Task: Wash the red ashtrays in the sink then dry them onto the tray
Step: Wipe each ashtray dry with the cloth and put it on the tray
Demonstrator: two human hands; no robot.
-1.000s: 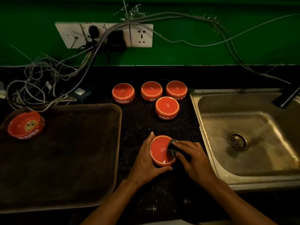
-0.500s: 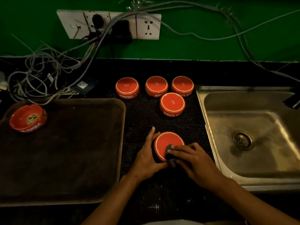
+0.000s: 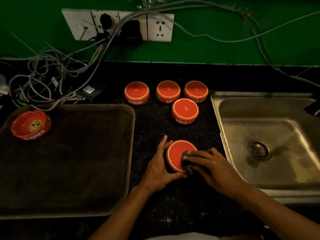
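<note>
Left hand (image 3: 160, 166) grips the upturned red ashtray (image 3: 178, 154) by its side; right hand (image 3: 210, 166) presses a dark cloth (image 3: 187, 166) against its base, above the worktop mat (image 3: 155, 122).

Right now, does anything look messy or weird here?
Yes: a tangle of loose cables sprawls over the counter behind the tray, hanging from the wall sockets near the sink. The ashtrays look undamaged.

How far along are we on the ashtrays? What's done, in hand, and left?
Done: one ashtray sits upright on the tray. In hand: the left hand grips an upside-down ashtray on the black mat while the right hand presses a dark cloth onto it. Left: four upside-down ashtrays on the mat.
</note>
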